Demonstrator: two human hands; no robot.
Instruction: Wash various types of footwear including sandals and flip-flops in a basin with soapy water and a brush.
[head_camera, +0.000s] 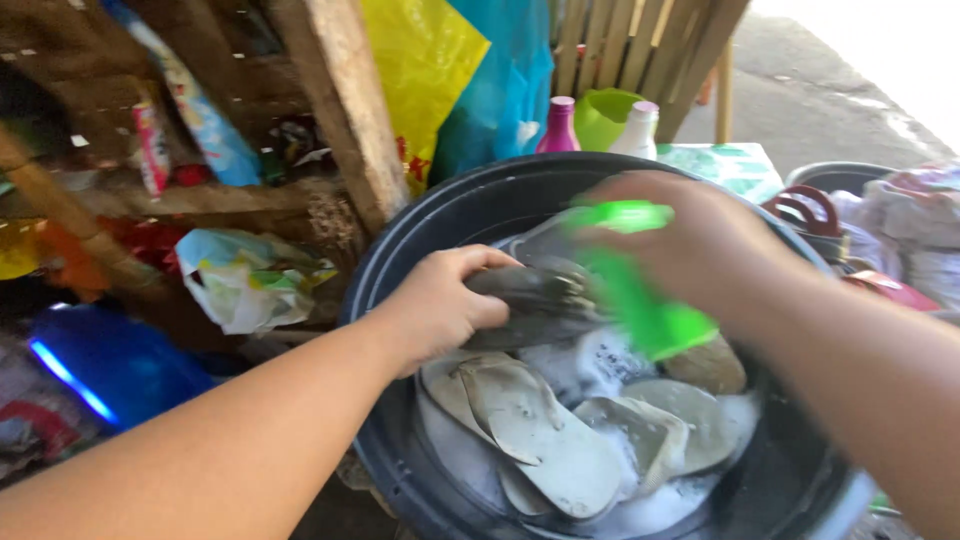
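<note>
My left hand (440, 305) grips a dark grey slipper (535, 305) above a large black basin (420, 230). In my right hand (690, 240) is a bright green scrubbing brush (640, 300), blurred, its head resting against that slipper. Soapy water fills the basin, and several pale flip-flops (545, 430) lie in it among the foam. A brownish slipper (710, 365) shows under the brush.
A pink bottle (558, 125), a green cup (605, 115) and a white bottle (638, 130) stand behind the basin. A wooden post (345, 110), yellow and blue plastic bags, and cluttered shelves lie to the left. Laundry (915, 220) piles up at the right.
</note>
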